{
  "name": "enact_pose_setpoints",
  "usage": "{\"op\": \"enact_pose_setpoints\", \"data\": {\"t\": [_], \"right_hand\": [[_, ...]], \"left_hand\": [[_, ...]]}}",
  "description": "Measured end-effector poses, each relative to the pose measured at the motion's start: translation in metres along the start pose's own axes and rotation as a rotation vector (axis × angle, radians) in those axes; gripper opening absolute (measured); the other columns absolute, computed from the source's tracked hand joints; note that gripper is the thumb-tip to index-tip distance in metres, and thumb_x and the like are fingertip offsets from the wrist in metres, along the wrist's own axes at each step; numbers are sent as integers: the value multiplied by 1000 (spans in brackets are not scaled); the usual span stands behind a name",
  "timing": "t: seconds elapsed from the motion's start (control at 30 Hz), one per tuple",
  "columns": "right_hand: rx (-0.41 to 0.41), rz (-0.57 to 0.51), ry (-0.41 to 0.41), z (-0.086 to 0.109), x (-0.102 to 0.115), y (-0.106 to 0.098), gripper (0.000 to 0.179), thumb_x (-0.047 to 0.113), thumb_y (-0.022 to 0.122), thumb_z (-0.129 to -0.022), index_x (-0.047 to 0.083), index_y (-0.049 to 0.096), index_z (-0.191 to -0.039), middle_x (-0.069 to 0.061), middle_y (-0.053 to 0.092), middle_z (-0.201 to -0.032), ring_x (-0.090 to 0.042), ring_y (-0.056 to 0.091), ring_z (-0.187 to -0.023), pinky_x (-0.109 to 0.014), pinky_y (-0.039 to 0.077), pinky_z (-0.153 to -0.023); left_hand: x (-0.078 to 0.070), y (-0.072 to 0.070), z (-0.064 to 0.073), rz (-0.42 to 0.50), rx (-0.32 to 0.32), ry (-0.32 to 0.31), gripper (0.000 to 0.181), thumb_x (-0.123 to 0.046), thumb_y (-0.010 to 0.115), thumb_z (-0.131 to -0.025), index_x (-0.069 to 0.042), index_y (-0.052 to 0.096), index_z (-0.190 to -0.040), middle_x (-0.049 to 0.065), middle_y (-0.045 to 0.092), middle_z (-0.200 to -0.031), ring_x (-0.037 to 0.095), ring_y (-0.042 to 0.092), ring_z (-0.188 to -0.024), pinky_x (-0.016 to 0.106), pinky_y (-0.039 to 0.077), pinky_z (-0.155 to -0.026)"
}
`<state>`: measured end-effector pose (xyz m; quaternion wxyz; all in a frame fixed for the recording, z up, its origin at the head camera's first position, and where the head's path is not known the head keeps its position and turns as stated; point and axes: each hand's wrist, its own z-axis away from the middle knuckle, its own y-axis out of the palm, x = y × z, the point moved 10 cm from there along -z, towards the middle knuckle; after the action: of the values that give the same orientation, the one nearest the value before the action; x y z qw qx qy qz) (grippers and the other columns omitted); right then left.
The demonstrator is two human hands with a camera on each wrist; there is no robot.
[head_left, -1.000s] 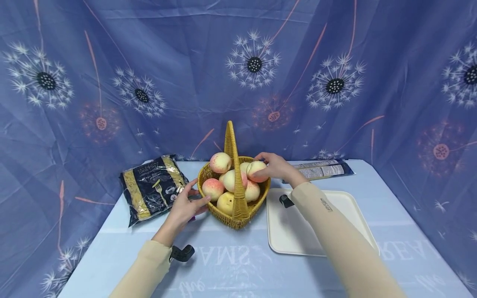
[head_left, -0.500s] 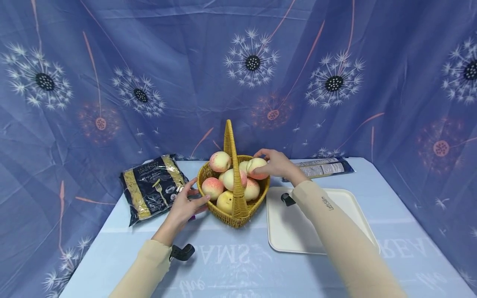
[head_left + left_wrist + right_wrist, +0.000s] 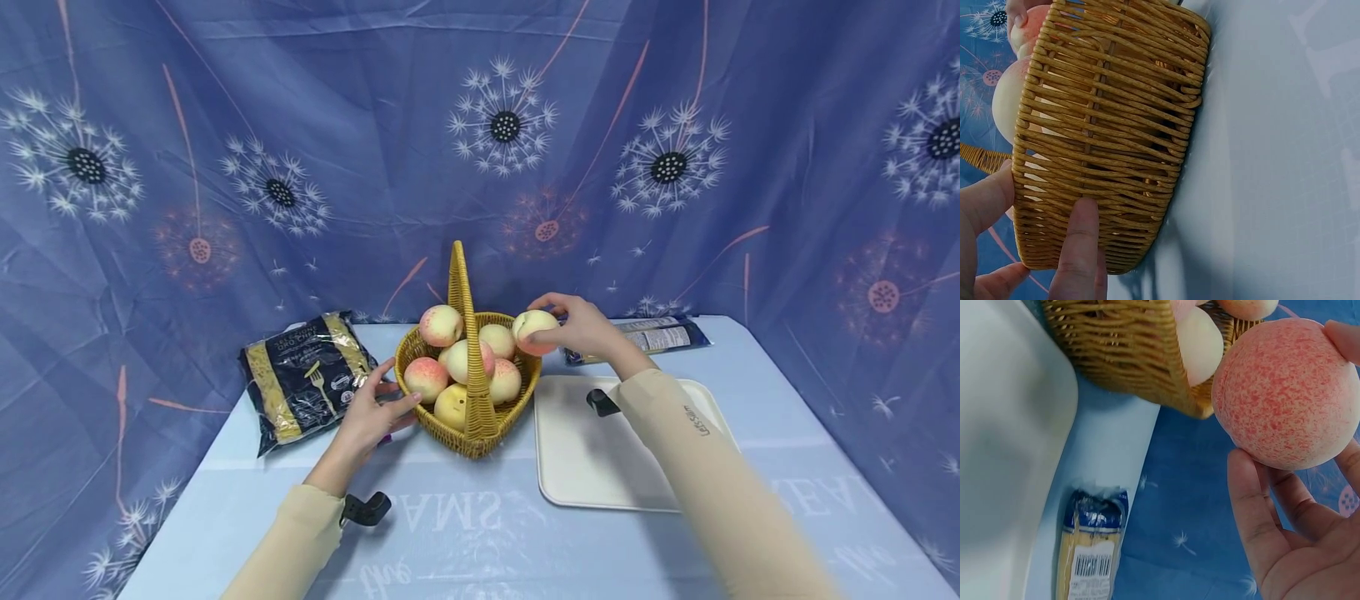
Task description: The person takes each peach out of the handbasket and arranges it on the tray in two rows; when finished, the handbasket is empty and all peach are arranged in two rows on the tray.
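In the head view, a heart-shaped wicker basket (image 3: 480, 446) with a tall handle holds several pink-and-cream peaches (image 3: 426, 380). My right hand (image 3: 577, 327) grips one peach (image 3: 536, 332) with curled fingers, at the basket's right rim. The right wrist view shows this peach (image 3: 1285, 394) up close, held between fingers and thumb, apart from the basket. My left hand (image 3: 367, 421) rests against the basket's left side. In the left wrist view, the thumb touches the rim and straight fingers (image 3: 1079, 250) press the woven wall.
A white tray (image 3: 607, 483) lies right of the basket. Behind it is a long dark-blue pasta packet (image 3: 660, 336). A dark pasta bag (image 3: 307, 379) lies to the left. A small purple thing (image 3: 386, 439) shows partly beneath my left hand. A patterned blue cloth hangs behind the table.
My right hand has moved to the right with the peach, drawing it from the other peaches to the basket's rim. My left hand stays against the basket.
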<state>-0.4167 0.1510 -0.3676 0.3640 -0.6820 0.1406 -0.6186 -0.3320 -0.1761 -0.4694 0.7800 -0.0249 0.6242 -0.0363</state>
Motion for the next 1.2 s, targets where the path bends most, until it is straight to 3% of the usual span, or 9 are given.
{"op": "enact_pose_setpoints", "data": {"t": [0.37,0.57,0.9,1.2], "right_hand": [[-18,-14,-2,17,-20,-15,53,36,81,-93,22,64,-141,-17,67,-132,-33,66,-111,-41,65,-84],[-6,-30,22,27,-38,-16,53,35,81,-93,22,64,-142,-17,65,-134,-33,64,-116,-38,64,-86],[-34,-28,15,38,-63,-11,56,37,84,-90,20,66,-140,-16,69,-123,-28,65,-104,-31,58,-79],[-74,-44,24,46,-86,3,58,35,88,-86,18,68,-137,-15,69,-119,-28,63,-108,-31,55,-86]], "left_hand": [[0,-1,0,9,-2,5,89,-5,74,-102,-25,23,-173,25,34,-153,31,67,-115,46,66,-104],[1,0,0,10,-2,7,89,-5,73,-102,-24,23,-172,25,35,-152,30,67,-114,45,67,-103],[1,0,-1,5,2,13,89,-6,74,-102,-24,23,-173,25,36,-150,30,67,-113,45,67,-102],[1,1,-2,9,3,8,88,-6,73,-102,-25,23,-172,24,36,-150,27,66,-112,44,68,-101]]}}
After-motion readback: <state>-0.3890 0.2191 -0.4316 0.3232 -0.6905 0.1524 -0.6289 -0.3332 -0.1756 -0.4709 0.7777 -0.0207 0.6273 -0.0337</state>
